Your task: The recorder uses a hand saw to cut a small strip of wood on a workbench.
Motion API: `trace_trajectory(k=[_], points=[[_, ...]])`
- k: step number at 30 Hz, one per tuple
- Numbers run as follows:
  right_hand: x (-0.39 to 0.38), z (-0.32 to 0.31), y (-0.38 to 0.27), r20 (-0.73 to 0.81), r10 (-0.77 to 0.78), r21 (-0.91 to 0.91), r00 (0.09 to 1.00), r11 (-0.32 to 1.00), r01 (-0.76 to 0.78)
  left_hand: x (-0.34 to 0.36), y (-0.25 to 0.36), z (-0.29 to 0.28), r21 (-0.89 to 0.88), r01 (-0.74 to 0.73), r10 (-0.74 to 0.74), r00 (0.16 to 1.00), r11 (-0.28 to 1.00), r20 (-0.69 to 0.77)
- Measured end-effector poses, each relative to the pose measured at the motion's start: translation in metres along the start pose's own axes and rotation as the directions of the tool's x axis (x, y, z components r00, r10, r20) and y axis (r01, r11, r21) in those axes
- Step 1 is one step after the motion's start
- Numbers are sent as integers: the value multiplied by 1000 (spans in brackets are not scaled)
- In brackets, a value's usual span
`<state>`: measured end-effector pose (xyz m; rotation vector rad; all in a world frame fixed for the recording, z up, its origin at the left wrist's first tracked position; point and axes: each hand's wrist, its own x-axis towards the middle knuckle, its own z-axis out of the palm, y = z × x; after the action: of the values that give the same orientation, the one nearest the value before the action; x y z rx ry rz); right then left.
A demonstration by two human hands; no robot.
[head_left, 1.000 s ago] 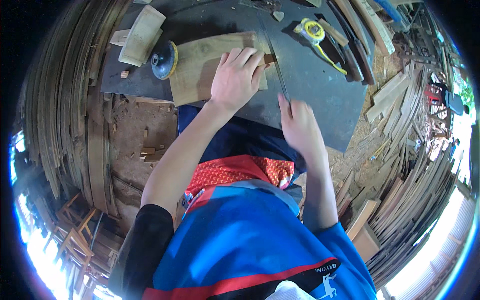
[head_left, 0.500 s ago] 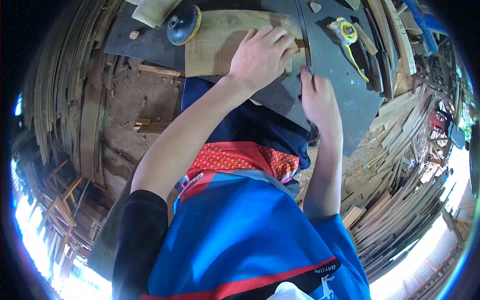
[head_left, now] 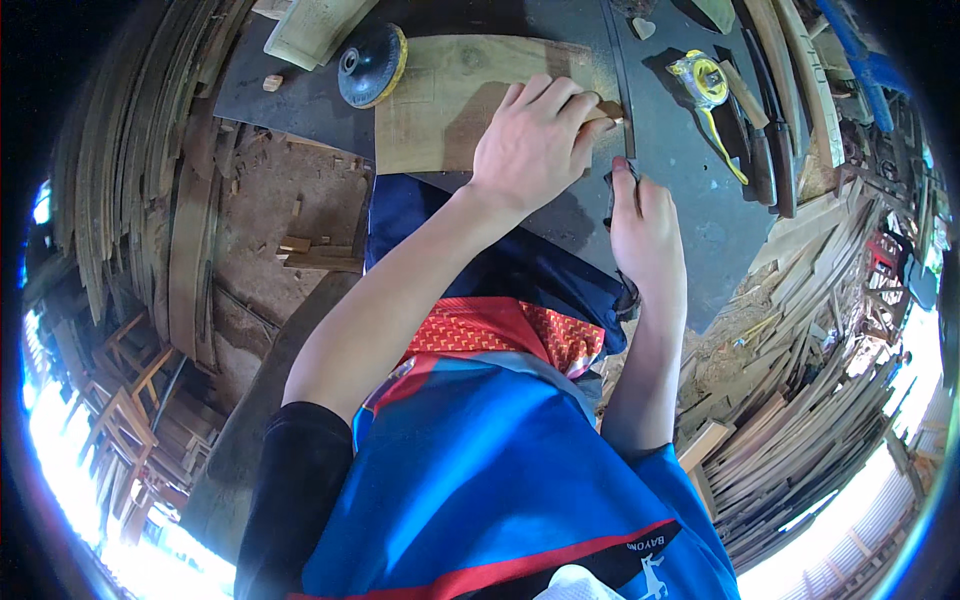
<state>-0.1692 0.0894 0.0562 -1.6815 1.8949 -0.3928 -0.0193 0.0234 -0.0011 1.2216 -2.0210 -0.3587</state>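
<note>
My left hand (head_left: 535, 140) is closed, pinching a small brown wooden piece (head_left: 610, 112) over the right end of a flat wooden board (head_left: 425, 110). In my right hand (head_left: 645, 225) is a long, narrow, dark file (head_left: 627, 105). It points away from me, with my thumb laid along its near end. The file's blade runs close past the wooden piece; whether they touch I cannot tell. Pale dust lies on the board around the piece. My fingers hide most of the piece's shape.
A round sanding disc (head_left: 372, 65) rests by the board's left edge on the dark table (head_left: 690, 250). To the right lie a yellow tape measure (head_left: 700, 80), long-handled tools (head_left: 762, 160) and a heart-shaped wooden piece (head_left: 643, 28). Stacked planks (head_left: 150, 150) stand left of the table.
The whole view has shifted slightly, so the table and both hands sit lower in the picture. Both hands keep their holds; the file stays beside the wooden piece.
</note>
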Motion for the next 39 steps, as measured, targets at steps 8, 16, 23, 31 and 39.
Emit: trace_trajectory(k=[8,16,23,31,39], points=[[-29,12,11,-163,-311,-140,937,947,290,-3,4,-6,73,16,-13,999,997,-43],[-8,6,19,-106,-230,-144,967,966,214,-3,3,-8,87,-4,4,1000,996,-3],[-58,-3,16,10,3,46,1000,999,-3,0,1,0,167,30,-25,999,986,-32],[-14,6,19,-140,-127,-37,982,992,123,5,-7,4,25,-25,26,999,999,-46],[-33,-11,-1,-33,82,70,996,994,-79,4,-8,1,160,-105,100,994,982,37]])
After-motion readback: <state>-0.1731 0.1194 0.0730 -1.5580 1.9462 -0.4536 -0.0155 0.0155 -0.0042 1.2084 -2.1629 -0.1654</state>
